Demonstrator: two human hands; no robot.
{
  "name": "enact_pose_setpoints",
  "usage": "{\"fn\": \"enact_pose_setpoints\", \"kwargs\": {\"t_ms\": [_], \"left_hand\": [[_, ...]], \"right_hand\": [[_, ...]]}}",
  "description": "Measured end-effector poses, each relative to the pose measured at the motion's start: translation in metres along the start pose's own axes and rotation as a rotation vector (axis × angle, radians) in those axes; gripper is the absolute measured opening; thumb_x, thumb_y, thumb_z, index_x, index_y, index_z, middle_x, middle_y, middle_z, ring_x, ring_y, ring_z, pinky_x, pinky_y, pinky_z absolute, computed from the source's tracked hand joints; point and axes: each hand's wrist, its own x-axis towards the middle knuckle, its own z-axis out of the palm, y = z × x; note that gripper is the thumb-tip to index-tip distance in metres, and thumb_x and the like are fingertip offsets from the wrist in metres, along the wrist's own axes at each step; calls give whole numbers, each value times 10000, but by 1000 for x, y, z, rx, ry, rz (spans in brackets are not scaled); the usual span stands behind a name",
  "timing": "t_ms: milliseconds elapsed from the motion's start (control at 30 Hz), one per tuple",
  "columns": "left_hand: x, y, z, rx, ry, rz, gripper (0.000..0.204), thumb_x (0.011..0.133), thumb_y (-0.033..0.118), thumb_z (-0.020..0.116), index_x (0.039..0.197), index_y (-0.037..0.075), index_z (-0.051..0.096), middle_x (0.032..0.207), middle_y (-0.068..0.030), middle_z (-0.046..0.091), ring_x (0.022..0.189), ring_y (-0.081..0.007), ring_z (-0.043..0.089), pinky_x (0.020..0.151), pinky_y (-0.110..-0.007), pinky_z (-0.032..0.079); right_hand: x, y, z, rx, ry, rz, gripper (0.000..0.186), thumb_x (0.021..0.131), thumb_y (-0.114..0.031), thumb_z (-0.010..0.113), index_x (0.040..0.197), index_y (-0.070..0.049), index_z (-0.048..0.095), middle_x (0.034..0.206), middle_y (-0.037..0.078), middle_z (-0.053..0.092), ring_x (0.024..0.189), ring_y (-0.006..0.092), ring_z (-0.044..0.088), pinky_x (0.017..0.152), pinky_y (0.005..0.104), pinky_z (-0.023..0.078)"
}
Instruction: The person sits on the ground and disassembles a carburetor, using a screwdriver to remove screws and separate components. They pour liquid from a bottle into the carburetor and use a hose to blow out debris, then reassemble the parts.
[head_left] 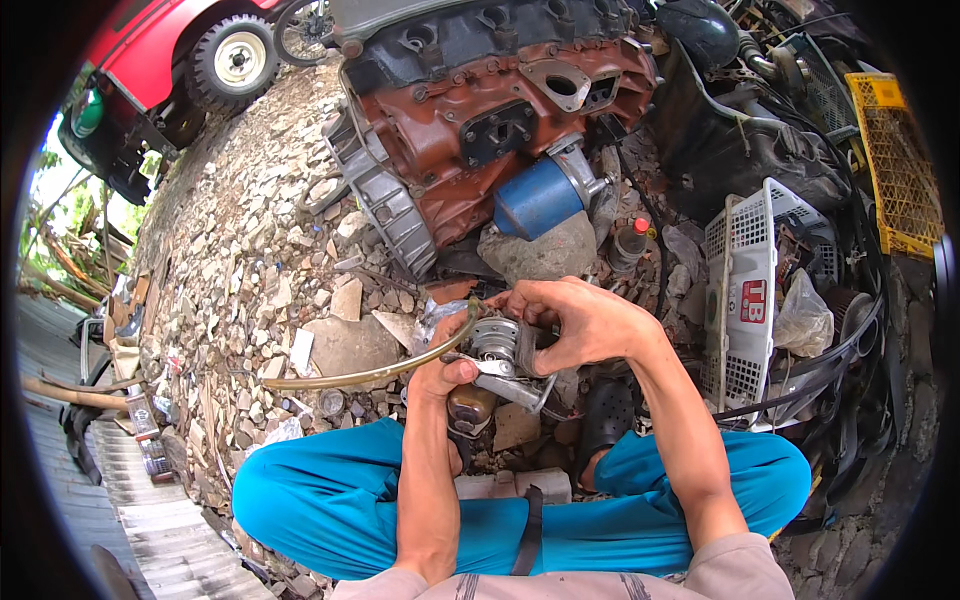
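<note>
Between my two hands, above my lap, is a small metal engine part with a round ribbed body (494, 338), which looks like a fuel pump. A flat silver lever or bracket (508, 382) juts from its lower side. Below it shows a rounded amber-brown bowl (469, 410); whether the two are joined I cannot tell. My left hand (440, 376) is closed around the part's left side, thumb at its lower edge. My right hand (590, 318) curls over its right side, fingers and thumb gripping there. A yellowish, stiff hose (375, 377) curves leftward from beside the part.
Ahead stands a large red-brown engine block (430, 125) with a blue cylindrical filter (540, 198). A bottle with a red cap (630, 243) and a white plastic crate (740, 300) sit at right. Loose rubble (240, 270) covers the ground at left. A red vehicle (150, 50) is beyond.
</note>
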Motion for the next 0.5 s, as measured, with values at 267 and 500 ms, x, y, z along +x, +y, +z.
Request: {"fn": "enact_pose_setpoints", "kwargs": {"t_ms": [267,500], "left_hand": [[8,5,-5,124,-73,120,1184,428,599,937,1321,-76,551,1369,-157,561,1191,-232,601,1046,-363,443],[7,19,-2,-1,18,204,1114,505,367,990,1392,-60,469,1297,-185,611,1141,-251,634,1033,-375,466]], "right_hand": [[-3,6,-15,345,-164,72,348,723,23,683,1048,-11,563,852,-9,561,778,68,488,653,270,426],[-28,5,-38,537,419,179,162,856,-15,571,933,25,708,811,-26,623,739,51,548,669,237,464]]}}
